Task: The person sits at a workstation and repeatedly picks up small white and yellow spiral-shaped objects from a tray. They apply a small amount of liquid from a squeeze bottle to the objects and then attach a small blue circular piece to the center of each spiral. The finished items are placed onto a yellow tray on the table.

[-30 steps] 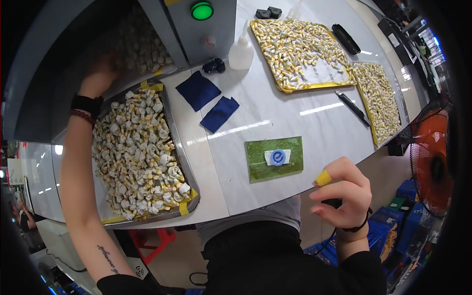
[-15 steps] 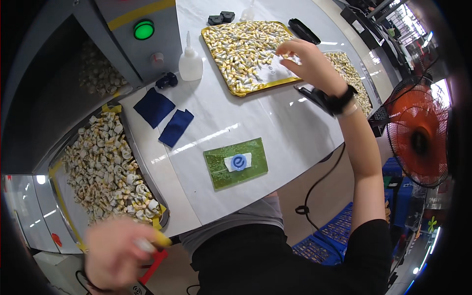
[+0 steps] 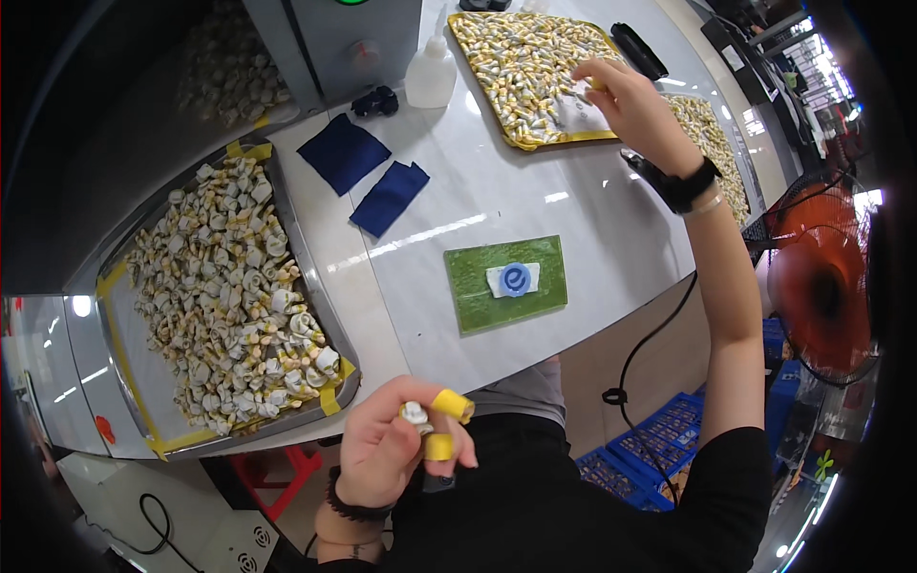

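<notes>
Direction and long axis of the pinched white piece (image 3: 415, 415) are unclear.

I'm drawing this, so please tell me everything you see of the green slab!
The green slab is a speckled, shiny-looking rectangle, perhaps glass or plastic. It lies flat on the pale table, slightly askew, near the front edge. On its middle sits a white patch, with a round blue disc bearing a darker mark on top. Neither the left hand nor the right hand touches it.
</notes>
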A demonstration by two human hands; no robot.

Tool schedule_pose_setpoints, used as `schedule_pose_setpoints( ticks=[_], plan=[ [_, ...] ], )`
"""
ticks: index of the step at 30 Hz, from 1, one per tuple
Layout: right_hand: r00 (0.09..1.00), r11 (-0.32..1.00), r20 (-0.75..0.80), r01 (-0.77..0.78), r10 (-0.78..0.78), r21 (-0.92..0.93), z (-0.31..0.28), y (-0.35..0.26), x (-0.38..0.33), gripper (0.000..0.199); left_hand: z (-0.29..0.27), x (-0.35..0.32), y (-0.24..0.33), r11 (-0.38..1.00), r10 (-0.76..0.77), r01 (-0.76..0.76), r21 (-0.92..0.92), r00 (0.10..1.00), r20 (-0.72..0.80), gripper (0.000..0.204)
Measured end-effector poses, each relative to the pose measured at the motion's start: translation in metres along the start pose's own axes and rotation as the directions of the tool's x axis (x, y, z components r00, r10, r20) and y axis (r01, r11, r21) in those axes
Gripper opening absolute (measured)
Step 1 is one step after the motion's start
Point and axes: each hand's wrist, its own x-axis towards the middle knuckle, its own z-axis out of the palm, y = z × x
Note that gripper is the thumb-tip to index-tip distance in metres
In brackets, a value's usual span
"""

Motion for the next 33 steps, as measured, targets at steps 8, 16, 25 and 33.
schedule_pose_setpoints(
  ticks=[8, 16, 25, 33],
  plan=[
    [0.978, 0.717, 0.205, -0.169, 0.038, 0.676, -0.027, -0.110, -0.057, 0.011, -0.024, 0.004, -0.015, 0.963, 0.096, -0.070, -0.261, 0.991, 0.090, 0.034],
    [0.968, 0.813, 0.239, -0.078, -0.076, 0.577, -0.013, -0.128, -0.077, 0.013, -0.014, 0.007, 0.003, 0.987, -0.137, 0.139, -0.077, 0.990, 0.027, 0.045],
    [0.958, 0.939, 0.151, 0.192, -0.242, 0.283, -0.004, -0.137, -0.068, 0.015, -0.025, -0.005, -0.001, 0.986, -0.143, 0.145, -0.088, 0.989, 0.028, 0.043],
    [0.909, 0.929, 0.229, 0.300, -0.348, 0.219, 0.001, -0.138, -0.069, 0.017, -0.024, 0.001, -0.002, 0.988, -0.148, 0.146, -0.041, 0.988, -0.051, 0.056]
  ],
)
